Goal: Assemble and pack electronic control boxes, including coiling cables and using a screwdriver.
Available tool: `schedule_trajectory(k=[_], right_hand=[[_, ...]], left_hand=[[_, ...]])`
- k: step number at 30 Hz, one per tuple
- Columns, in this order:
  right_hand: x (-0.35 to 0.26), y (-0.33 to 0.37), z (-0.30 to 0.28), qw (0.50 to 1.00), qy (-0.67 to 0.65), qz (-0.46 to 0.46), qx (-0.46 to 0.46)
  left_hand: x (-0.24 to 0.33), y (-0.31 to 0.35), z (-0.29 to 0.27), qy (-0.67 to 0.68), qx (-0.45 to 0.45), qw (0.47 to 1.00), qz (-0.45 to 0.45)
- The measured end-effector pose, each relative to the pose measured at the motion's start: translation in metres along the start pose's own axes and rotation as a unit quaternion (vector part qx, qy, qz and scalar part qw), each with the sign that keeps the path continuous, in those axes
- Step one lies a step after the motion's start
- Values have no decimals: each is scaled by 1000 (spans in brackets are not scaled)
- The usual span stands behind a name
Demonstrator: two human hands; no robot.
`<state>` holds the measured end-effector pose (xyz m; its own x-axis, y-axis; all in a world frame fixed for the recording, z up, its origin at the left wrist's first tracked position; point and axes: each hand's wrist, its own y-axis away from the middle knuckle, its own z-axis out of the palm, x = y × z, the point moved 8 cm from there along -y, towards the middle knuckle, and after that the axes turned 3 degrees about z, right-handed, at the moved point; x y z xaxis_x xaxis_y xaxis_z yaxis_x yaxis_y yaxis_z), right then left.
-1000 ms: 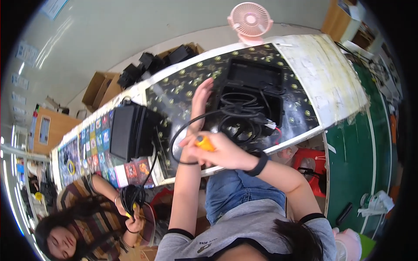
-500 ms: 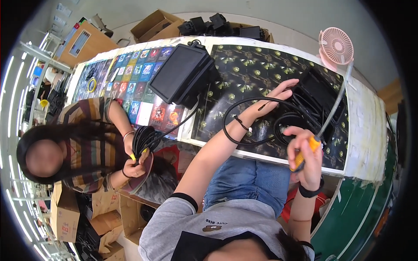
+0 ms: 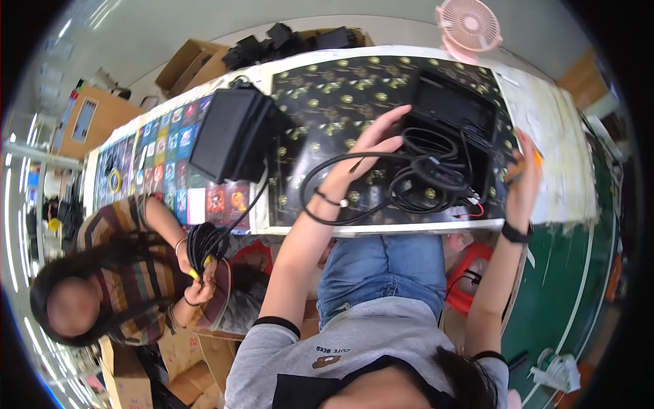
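Observation:
A black box-shaped device with a flat screen-like panel [image 3: 453,102] lies on the patterned mat before me. Coiled black cable [image 3: 429,174] rests against its near side, with a small white connector and a red wire [image 3: 472,213] at the end. My left hand [image 3: 375,142] is open, its spread fingers at the device's left edge; a loop of cable crosses by its wrist. Off the right side of the device, my right hand [image 3: 523,178] is closed around a screwdriver [image 3: 538,159]; only bits of its orange handle show, and its shaft cannot be made out.
At left a co-worker [image 3: 136,273] holds a bundle of black cable [image 3: 204,245] joined to another black device [image 3: 228,133]. A pink fan [image 3: 470,27] stands at the table's far right. Open cardboard boxes [image 3: 194,65] and black units sit behind the table.
My right hand has moved up and right with the screwdriver, from the near side of the device to beside it. My left hand stays by the device's left edge. The whole view has shifted.

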<state>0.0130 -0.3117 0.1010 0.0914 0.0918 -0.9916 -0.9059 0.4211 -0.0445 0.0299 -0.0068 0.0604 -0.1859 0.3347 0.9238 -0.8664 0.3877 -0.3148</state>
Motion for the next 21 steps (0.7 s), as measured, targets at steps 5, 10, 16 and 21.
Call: schedule_trajectory(k=[5,10,16,21], right_hand=[[35,-54,50,986,122,38,-106],[77,-58,93,964,64,75,-246],[76,-27,105,939,1,109,-326],[93,-37,93,916,-86,175,-351]], left_hand=[[3,36,16,-29,18,999,-33],[7,74,14,-78,105,991,10],[21,89,21,-144,146,979,-3],[41,83,39,-301,69,951,14]])
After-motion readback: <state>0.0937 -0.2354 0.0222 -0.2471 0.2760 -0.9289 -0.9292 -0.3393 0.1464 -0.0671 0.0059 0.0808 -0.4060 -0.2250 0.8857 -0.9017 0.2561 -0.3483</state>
